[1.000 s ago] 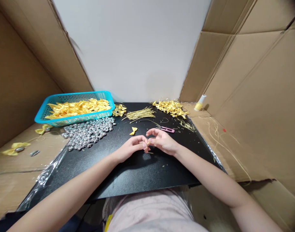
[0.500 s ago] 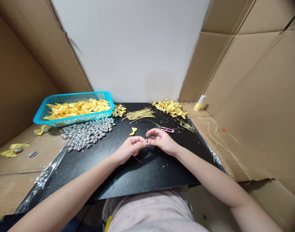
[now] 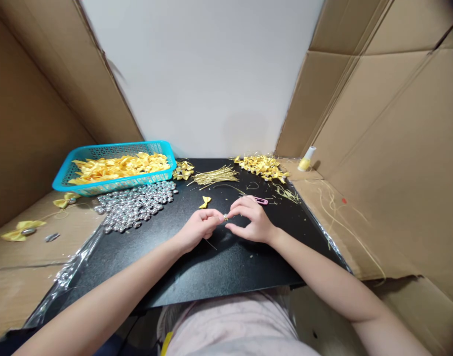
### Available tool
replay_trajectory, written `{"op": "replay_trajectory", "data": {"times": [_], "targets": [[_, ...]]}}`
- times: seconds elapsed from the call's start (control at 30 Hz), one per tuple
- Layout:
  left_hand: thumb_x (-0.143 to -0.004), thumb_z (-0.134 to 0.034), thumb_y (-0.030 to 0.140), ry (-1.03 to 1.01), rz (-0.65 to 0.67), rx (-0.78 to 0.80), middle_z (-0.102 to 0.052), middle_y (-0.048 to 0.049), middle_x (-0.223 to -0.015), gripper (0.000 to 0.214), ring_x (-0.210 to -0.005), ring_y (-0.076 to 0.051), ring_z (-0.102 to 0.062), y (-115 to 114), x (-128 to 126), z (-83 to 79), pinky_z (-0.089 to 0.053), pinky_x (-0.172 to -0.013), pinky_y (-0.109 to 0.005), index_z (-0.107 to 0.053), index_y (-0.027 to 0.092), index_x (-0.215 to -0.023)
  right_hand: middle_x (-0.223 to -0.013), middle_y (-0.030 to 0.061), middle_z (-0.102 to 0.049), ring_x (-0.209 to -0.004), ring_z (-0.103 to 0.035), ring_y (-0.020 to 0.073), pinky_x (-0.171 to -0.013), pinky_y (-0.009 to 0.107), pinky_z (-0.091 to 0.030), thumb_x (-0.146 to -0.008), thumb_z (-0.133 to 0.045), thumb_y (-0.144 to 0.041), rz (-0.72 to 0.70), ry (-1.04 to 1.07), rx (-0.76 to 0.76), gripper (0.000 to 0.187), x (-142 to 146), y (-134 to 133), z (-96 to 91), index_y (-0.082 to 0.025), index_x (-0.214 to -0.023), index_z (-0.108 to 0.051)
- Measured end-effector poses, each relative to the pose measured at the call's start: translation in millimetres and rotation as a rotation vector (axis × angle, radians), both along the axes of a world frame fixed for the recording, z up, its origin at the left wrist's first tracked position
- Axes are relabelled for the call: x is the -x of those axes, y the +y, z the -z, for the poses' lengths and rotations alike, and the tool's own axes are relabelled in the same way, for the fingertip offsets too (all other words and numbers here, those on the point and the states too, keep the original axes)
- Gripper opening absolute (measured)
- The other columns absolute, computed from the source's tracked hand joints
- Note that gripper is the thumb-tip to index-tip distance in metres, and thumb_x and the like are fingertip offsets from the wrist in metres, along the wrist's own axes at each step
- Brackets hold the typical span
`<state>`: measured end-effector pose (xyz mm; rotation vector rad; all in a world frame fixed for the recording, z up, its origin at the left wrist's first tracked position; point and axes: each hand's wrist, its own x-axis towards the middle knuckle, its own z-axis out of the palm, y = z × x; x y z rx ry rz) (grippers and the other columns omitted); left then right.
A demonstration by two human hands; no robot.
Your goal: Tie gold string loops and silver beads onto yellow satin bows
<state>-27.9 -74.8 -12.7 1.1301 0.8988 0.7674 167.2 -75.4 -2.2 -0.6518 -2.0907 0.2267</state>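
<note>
Left hand (image 3: 197,228) and right hand (image 3: 255,222) nearly meet: the left pinches a small piece (image 3: 226,217), too tiny to make out clearly, while the right's thumb and forefinger stand parted, the forefinger at or just beside it. Under the left hand pokes a thin strand (image 3: 210,244). Just beyond lies one yellow bow (image 3: 205,202); pink snips (image 3: 263,201) lie behind the right hand. Silver beads (image 3: 137,205) spread leftward. Farther back are gold stems (image 3: 216,175), a blue basket (image 3: 96,189) and a bow heap (image 3: 263,167).
</note>
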Motion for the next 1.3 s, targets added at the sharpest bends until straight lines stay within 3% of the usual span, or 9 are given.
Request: {"op": "replay_trajectory", "data": {"times": [0.17,0.43,0.53,0.7,0.93,1.3], "targets": [[-0.065,-0.076,0.047,-0.009,0.011,-0.002,-0.026,0.0120,-0.045,0.036,-0.041,-0.003,-0.015,2,2,5.3,-0.011,-0.040,-0.018,-0.058,0.015,-0.071,-0.077,0.0019,-0.066,-0.073,-0.058,0.0159,-0.076,0.036,-0.036,-0.082,-0.064,-0.023,0.056,-0.029,-0.064,0.005,2,1,4.4,-0.022,-0.077,-0.065],[-0.059,-0.079,0.046,0.022,-0.034,-0.010,-0.027,0.0118,-0.042,0.037,-0.039,-0.002,-0.016,0,0,1.1,-0.010,-0.040,-0.019,-0.062,0.014,-0.068,-0.078,0.0019,-0.066,-0.074,-0.060,0.0162,-0.077,0.036,-0.038,-0.083,-0.061,-0.023,0.054,0.010,0.078,0.010,3,0,0.8,-0.022,-0.073,-0.063],[-0.059,-0.079,0.046,0.027,-0.039,-0.013,-0.027,0.0116,-0.042,0.037,-0.039,-0.002,-0.016,0,0,1.8,-0.010,-0.040,-0.019,-0.064,0.014,-0.068,-0.081,0.0026,-0.066,-0.077,-0.060,0.0175,-0.080,0.037,-0.039,-0.081,-0.064,-0.024,0.026,0.003,0.124,0.004,2,0,0.0,-0.022,-0.078,-0.063],[-0.061,-0.078,0.045,0.032,-0.044,-0.033,-0.027,0.0113,-0.042,0.035,-0.039,-0.003,-0.016,2,2,6.6,-0.010,-0.040,-0.019,-0.064,0.014,-0.070,-0.093,0.0039,-0.069,-0.084,-0.062,0.0201,-0.082,0.037,-0.046,-0.071,-0.074,-0.025,-0.019,0.064,0.260,0.033,3,0,0.9,-0.024,-0.101,-0.061],[-0.064,-0.076,0.048,0.066,-0.026,-0.057,-0.027,0.0110,-0.043,0.036,-0.039,-0.003,-0.016,3,1,5.9,-0.011,-0.039,-0.020,-0.065,0.014,-0.071,-0.084,0.0023,-0.070,-0.078,-0.064,0.0168,-0.078,0.033,-0.050,-0.078,-0.066,-0.020,0.021,0.149,0.298,0.020,11,-4,7.2,-0.023,-0.098,-0.061],[-0.064,-0.076,0.052,0.162,0.014,-0.083,-0.029,0.0106,-0.042,0.040,-0.039,-0.003,-0.018,6,5,6.3,-0.012,-0.040,-0.019,-0.065,0.014,-0.072,-0.082,0.0013,-0.064,-0.080,-0.059,0.0166,-0.076,0.032,-0.048,-0.078,-0.062,-0.014,-0.026,0.090,0.393,0.017,11,-3,6.5,-0.022,-0.093,-0.060]]}}
